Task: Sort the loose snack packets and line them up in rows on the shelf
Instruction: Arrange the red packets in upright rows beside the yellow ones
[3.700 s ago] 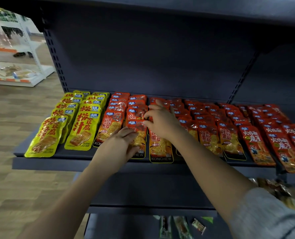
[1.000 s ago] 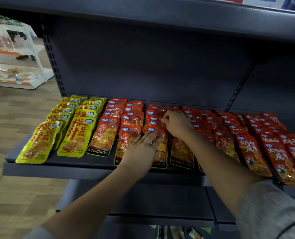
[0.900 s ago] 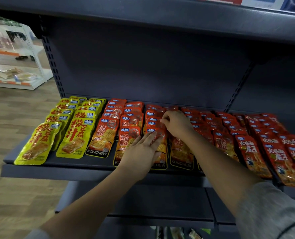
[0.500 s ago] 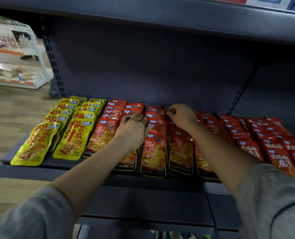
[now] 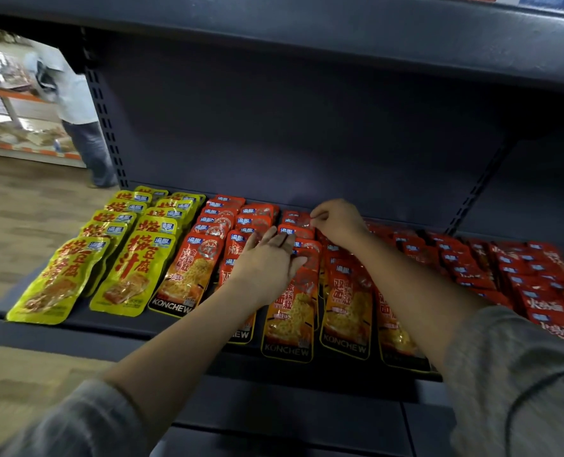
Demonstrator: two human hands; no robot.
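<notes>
Snack packets lie in overlapping rows on a dark grey shelf. Yellow packets fill two rows at the left. Orange-red KONCHEW packets fill the middle rows, and darker red packets cover the right. My left hand rests flat, fingers straight, on the middle of an orange row. My right hand reaches to the back of the shelf and pinches the top edge of a rear orange-red packet.
The shelf's back panel stands close behind the rows, and an upper shelf overhangs them. A person stands in the aisle at the far left near other white shelving. A lower shelf lies under my arms.
Both hands have moved up the orange rows toward the back of the shelf. My right hand now pinches a rear packet. A person has walked into view at the left.
</notes>
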